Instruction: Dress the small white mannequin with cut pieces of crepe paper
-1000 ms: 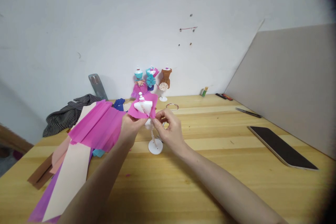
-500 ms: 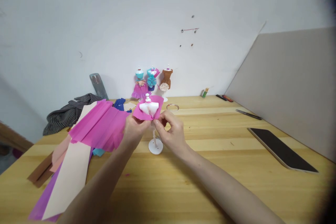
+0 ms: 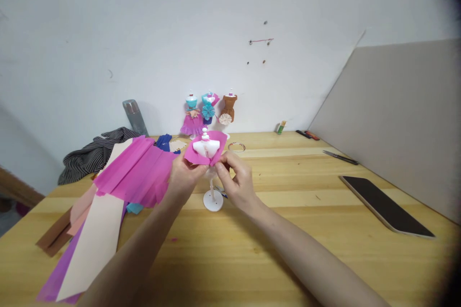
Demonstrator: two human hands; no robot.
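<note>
A small white doll mannequin (image 3: 206, 146) stands upright on a round white base (image 3: 213, 201) in front of me. Pink crepe paper (image 3: 218, 140) wraps around its back and sides, and the edges come together at the front below the bust. My left hand (image 3: 182, 176) pinches the paper's left side near the waist. On the other side, my right hand (image 3: 236, 178) has thumb and forefinger closed on the lower right edge, close to the front. Both hands cover the mannequin's lower torso. Part of a metal tool, perhaps scissors (image 3: 221, 191), shows behind the stand.
Crepe paper sheets (image 3: 140, 170) lie piled at the left, by a striped cloth (image 3: 94, 157) and a bottle (image 3: 135, 117). Dressed mannequins (image 3: 229, 108) stand against the wall. To the right are a black-topped board (image 3: 385, 205), a dark pointed tool (image 3: 340, 157) and a glue bottle (image 3: 281, 127).
The mannequin's top and the paper have shifted slightly to the right with my hands. My right hand has moved a little, showing more of the metal tool behind the stand.
</note>
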